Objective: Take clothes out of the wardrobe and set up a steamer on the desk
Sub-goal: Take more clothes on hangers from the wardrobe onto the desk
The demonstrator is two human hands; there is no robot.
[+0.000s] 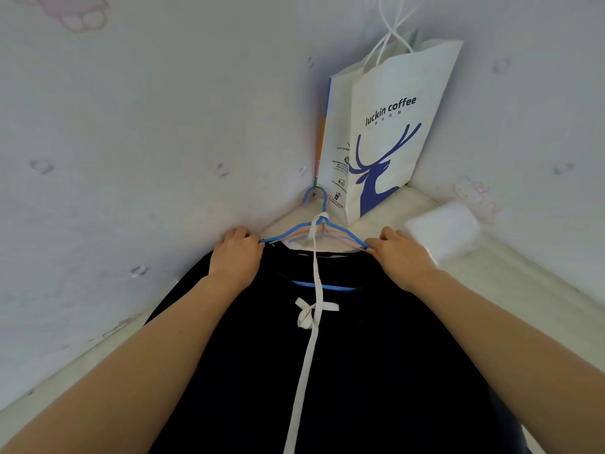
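Observation:
A black garment (360,362) lies spread flat on the pale desk (510,290), reaching from the corner toward me. It hangs on a blue hanger (319,229), with a pink hanger under it, the hook pointing into the wall corner. A white ribbon (311,322) tied in a bow runs down the garment's middle. My left hand (235,257) grips the garment's left shoulder at the hanger's end. My right hand (401,257) grips the right shoulder at the other end. No steamer is in view.
A white paper bag (386,132) with a blue deer print stands in the corner just behind the hanger. A white soft packet (442,231) lies at the right wall. Patterned walls close in left and right.

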